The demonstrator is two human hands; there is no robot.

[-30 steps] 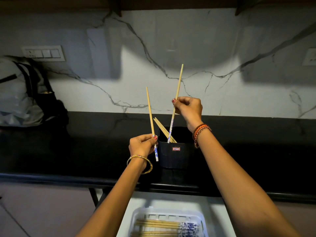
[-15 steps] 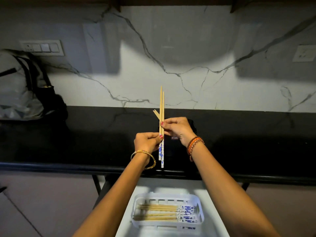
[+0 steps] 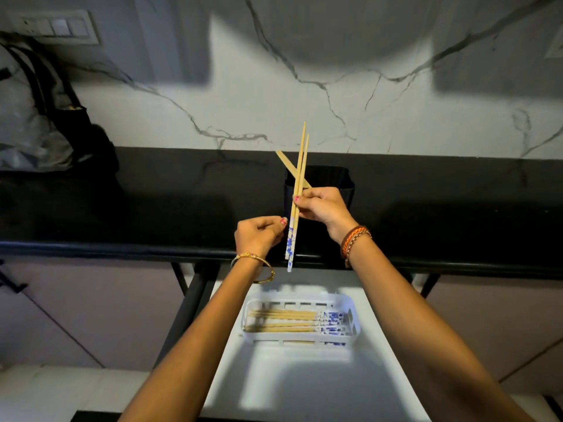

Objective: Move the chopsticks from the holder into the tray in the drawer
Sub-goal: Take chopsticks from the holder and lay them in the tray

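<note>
My right hand (image 3: 323, 208) pinches two chopsticks (image 3: 300, 166) together, nearly upright, with their blue-patterned ends pointing down over the counter's front edge. My left hand (image 3: 259, 234) is curled just left of those patterned ends, its thumb tip a hair away from them. Behind my right hand stands the black holder (image 3: 345, 184), with a couple of chopsticks (image 3: 285, 159) leaning out to the left. Below, the white tray (image 3: 355, 327) in the open drawer (image 3: 304, 388) holds several chopsticks (image 3: 286, 322) lying crosswise, patterned ends to the right.
The black counter (image 3: 152, 208) runs across the view under a marble wall. A grey and black backpack (image 3: 36, 123) rests at its far left, below a switch panel (image 3: 61, 25). Dark drawer rails flank the white drawer.
The two chopsticks, first held one per hand, are now together in my right hand. My left hand has come off them. The pair tilted slightly, and the view dropped toward the drawer.
</note>
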